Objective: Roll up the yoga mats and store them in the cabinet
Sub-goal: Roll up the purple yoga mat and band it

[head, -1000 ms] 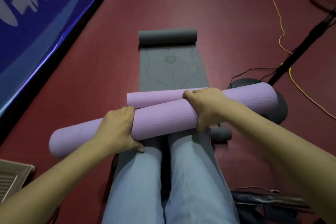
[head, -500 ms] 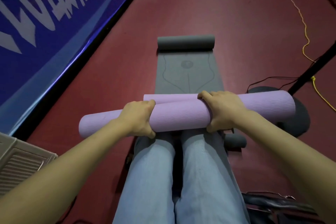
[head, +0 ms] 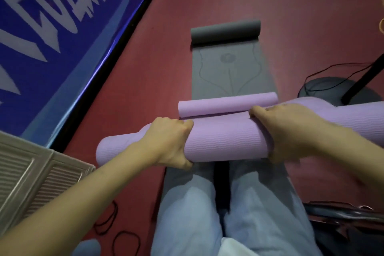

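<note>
A rolled purple yoga mat (head: 224, 141) lies crosswise over my knees. My left hand (head: 168, 143) grips it left of centre, fingers curled over the top. My right hand (head: 291, 131) grips it right of centre. A thinner purple roll (head: 226, 104) lies just beyond it, touching it. A grey yoga mat (head: 228, 68) stretches flat on the red floor ahead, its far end curled into a roll (head: 225, 31).
A blue banner with white lettering (head: 62, 16) runs along the left. A slatted beige panel (head: 31, 176) sits at the lower left. A fan's round base (head: 324, 89) and pole, with black cables, stand at the right. Dark cords (head: 116, 235) lie near my left leg.
The view has swung left and down; the banner and slatted panel fill more of the frame. Both hands keep their grip on the purple roll, which now lies more level.
</note>
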{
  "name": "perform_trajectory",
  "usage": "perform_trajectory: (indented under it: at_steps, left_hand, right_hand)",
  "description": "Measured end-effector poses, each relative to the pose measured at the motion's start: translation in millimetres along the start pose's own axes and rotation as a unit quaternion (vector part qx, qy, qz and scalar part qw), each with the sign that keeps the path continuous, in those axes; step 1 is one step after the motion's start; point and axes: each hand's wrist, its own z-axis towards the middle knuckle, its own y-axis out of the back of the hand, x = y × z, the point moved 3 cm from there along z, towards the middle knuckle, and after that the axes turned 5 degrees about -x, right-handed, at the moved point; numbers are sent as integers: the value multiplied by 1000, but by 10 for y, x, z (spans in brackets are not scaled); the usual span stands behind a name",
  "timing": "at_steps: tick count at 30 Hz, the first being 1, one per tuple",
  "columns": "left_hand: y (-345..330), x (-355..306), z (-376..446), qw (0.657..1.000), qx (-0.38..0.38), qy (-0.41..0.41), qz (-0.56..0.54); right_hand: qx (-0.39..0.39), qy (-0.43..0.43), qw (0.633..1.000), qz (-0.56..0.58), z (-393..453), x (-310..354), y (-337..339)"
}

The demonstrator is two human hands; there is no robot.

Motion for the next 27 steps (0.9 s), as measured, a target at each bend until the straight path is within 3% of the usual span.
perform_trajectory:
  at_steps: [6,10,13,15,18,23,27]
  left_hand:
    - [23,89,109,994,100,11,-38]
    - [58,266,510,963,211,48,-161]
    - [3,331,657,943,249,54,-216]
    - [-72,315,669,937,235,57,-250]
    - [-133,313,610,937,180,66,-291]
    - [-81,249,572,983,114,39,-136]
    - [-93,133,487,985,82,75,-132]
  right_hand:
    - [43,0,998,46,26,10,-131]
    - [-49,-17,997,-53,167,-12,-290]
    - [-124,-16,992,-34,263,-47,-365]
    - [-130,-6,991,-32,325,-109,-324]
    - [-58,11,997,-55,435,-168,-182]
    - [32,-7,999,1,644,-203,-43]
    - [57,-22,998,26,732,-213,9]
